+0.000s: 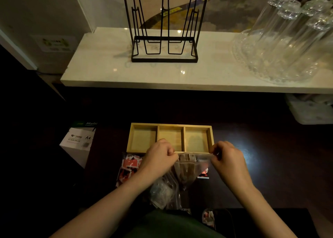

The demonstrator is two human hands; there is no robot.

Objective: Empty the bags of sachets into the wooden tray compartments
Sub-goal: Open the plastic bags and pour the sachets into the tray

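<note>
Nearest the camera, a green garment [173,225] fills the bottom edge, with two bare forearms reaching forward from either side of it. Just beyond it on the dark surface [270,165] lies a crumpled clear bag [164,192] of pale sachets, and a small red-and-white packet [209,218] sits to its right.

Above that, both hands hold up a clear zip bag of brown sachets [189,167] by its top edge. The left hand [159,155] pinches the left end of the bag's mouth between curled fingers and thumb; the right hand [228,156] pinches the right end the same way. The strip between them is stretched taut, and the bag hangs down from it, narrowing toward the bottom.

A bag of red sachets [128,165] lies on the surface to the left, partly under the left wrist and touching the near wall of the wooden tray [171,125]. The tray sits just beyond the hands, its three compartments side by side, all showing bare wood. The held bag's mouth is at the tray's near rim, in front of the middle and right compartments.

A box of A4 paper [79,142] stands left of the surface. Farther back, a pale marble shelf [100,64] carries a black wire rack [164,30] and upturned drinking glasses [288,36] on a glass dish.
</note>
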